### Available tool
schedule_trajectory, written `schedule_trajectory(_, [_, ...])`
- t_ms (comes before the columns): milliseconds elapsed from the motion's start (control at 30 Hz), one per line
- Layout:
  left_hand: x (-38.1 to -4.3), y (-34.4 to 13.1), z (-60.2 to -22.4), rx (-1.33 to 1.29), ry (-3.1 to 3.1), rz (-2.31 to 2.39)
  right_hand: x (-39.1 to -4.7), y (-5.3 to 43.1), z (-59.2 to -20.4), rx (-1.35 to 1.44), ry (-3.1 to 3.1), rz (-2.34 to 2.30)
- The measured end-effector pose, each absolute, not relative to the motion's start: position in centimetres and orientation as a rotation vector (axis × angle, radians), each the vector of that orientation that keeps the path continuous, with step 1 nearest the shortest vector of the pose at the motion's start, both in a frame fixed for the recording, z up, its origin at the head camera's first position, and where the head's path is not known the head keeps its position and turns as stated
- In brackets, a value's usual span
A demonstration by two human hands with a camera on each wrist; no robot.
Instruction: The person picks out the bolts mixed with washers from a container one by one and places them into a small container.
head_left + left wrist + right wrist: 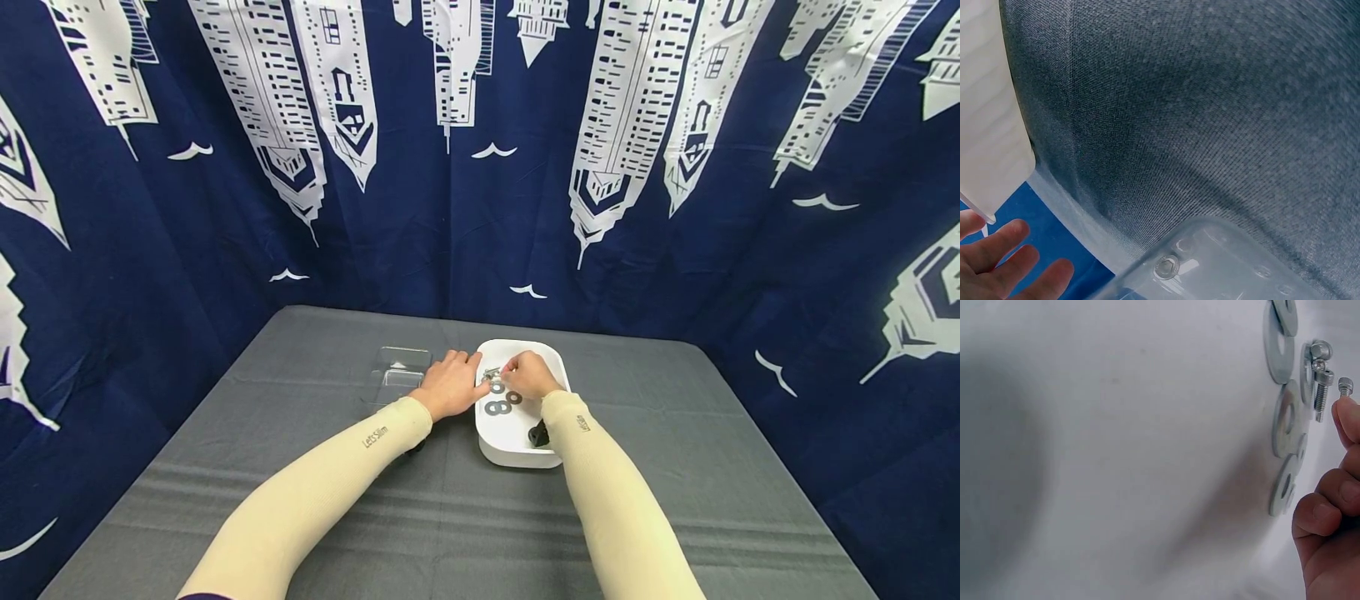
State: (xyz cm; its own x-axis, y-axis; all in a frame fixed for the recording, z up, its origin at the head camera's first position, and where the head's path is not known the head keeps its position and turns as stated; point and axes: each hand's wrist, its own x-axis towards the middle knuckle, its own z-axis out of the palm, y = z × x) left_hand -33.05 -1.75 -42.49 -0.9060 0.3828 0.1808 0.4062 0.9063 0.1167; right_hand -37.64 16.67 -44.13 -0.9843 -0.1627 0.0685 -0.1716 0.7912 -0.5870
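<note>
A small socket head screw (1345, 385) is pinched between the thumb and finger of my right hand (529, 375), over the white tray (517, 458). Beside it in the right wrist view lie more screws (1322, 394), and several flat metal washers (1287, 419) lie along the tray floor. My left hand (448, 385) is at the tray's left rim, its fingers loosely extended; in the left wrist view the fingers (1007, 247) are by the tray corner. Whether they press on the rim is hard to tell.
Left of the tray stands a clear plastic container (397, 360) with a screw (1167, 267) in it. A black object (537, 433) lies in the tray's near right part, partly covered by my right sleeve. Grey cloth (375, 533) covers the table; a patterned blue curtain (450, 242) hangs behind.
</note>
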Motion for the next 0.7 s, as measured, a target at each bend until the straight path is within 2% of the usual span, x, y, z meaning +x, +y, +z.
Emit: schedule_trajectory(700, [-33.3, -1.8, -42.4, -0.637, -2.910, -0.146, -36.7, 17.0, -41.6, 0.494, -2.912, 0.932])
